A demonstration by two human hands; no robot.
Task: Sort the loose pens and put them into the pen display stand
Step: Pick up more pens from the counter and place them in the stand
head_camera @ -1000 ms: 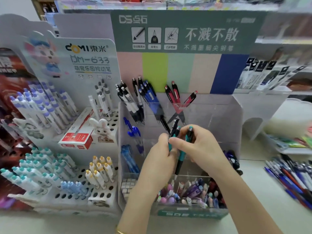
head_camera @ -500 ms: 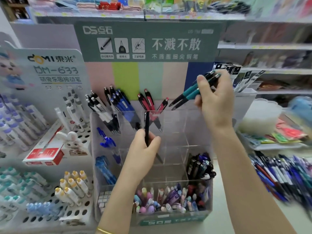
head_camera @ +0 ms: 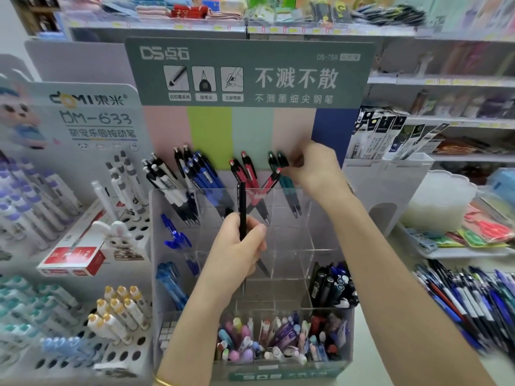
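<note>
Head view: right hand (head_camera: 313,169) pinches tops of teal pens (head_camera: 289,190), tips down in back row of stand (head_camera: 289,232). Left hand (head_camera: 237,252) grips black pen (head_camera: 242,201) upright, just before empty middle slots; left nearer those.

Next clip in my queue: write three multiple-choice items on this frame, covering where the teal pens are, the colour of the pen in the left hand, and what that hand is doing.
1. Where do the teal pens stand?
A) back row of the clear stand, right of the red pens
B) its front compartment
C) the white perforated rack

2. What colour is the pen in the left hand?
A) blue
B) black
C) red

3. What is the left hand doing?
A) lying flat and open
B) gripping the pen upright
C) making an empty fist

Key: A, their tips sit in a back compartment, with the right hand at their tops; B, the barrel is black; B, the fingers curl round the upright barrel.
</note>
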